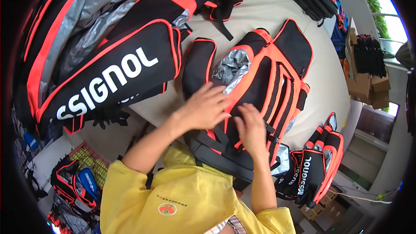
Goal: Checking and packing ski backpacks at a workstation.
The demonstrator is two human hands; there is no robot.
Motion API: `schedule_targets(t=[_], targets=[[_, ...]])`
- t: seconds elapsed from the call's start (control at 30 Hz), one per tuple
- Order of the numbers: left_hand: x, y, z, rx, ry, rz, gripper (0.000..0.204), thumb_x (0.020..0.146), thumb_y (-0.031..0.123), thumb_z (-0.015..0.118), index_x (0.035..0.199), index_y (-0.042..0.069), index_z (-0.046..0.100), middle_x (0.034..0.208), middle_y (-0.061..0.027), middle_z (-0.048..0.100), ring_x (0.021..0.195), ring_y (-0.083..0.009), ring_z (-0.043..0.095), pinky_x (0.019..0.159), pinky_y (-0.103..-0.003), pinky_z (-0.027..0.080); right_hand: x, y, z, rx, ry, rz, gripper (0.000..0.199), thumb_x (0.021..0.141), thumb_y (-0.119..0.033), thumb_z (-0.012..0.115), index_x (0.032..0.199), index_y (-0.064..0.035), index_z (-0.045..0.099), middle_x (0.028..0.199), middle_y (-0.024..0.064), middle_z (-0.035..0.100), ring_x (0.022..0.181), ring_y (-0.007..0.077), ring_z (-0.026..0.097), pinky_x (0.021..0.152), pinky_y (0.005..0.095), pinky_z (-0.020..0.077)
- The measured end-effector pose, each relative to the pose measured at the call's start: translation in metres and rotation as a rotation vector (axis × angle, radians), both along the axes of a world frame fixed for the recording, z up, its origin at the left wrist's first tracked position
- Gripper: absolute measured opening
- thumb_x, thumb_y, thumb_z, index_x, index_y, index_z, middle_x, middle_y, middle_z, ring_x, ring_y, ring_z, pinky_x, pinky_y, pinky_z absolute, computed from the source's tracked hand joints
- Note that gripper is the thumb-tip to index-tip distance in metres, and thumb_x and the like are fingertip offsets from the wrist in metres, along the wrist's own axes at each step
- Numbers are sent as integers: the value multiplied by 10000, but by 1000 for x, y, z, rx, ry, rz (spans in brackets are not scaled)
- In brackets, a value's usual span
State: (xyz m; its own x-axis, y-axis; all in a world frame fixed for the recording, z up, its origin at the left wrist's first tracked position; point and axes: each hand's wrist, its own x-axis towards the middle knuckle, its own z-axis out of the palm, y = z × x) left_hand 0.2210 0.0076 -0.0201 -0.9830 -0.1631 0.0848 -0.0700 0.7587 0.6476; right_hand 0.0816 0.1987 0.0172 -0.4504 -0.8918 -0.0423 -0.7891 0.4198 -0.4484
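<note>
Orange-black backpack (256,82) lies on a table (268,6) beside a larger bag (108,69).

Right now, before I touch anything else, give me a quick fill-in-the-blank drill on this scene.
1. On the bag, the left hand is nearer than the right hand to the ____ lining.
2. The shirt is ____.
3. Foliage shows toward the picture's upper ____.
4. The big bag bears large ____ letters.

Missing words: silver; yellow; right; white.
</note>
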Motion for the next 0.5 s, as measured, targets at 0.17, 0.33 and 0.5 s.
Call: schedule_targets(t=[0.17, 0.33, 0.5], targets=[[59, -14, 8, -27, -65, -118, 198, 948, 306, 716, 942, 109, 738, 1013, -72, 647, 1080, -261, 625, 1104, -522, 414, 37, 33, -43, 150, 138, 100, 409, 996, -170, 693, 1390, -66, 667, 1490, 164, 622, 1382, 312, 591, 1137, 499, 421], [110, 12, 44, 20, 5, -129, 113, 816, 215, 767, 818, 123, 702, 935, -38, 620, 1058, -245, 610, 1080, -476, 457, 27, 24, -35, 96, -24, 47, 340, 934, -94, 753, 1269, -37, 725, 1377, 153, 666, 1300, 371, 612, 1086, 457, 491], [137, 39, 77, 286, -467, -254, 382, 936, 472, 726, 794, 117, 714, 899, -50, 689, 969, -270, 717, 898, -463, 538, 1, -14, -44, -17, 24, 234, 297, 921, -96, 767, 1213, -47, 738, 1401, 132, 659, 1360, 365, 580, 1138, 497, 469]])
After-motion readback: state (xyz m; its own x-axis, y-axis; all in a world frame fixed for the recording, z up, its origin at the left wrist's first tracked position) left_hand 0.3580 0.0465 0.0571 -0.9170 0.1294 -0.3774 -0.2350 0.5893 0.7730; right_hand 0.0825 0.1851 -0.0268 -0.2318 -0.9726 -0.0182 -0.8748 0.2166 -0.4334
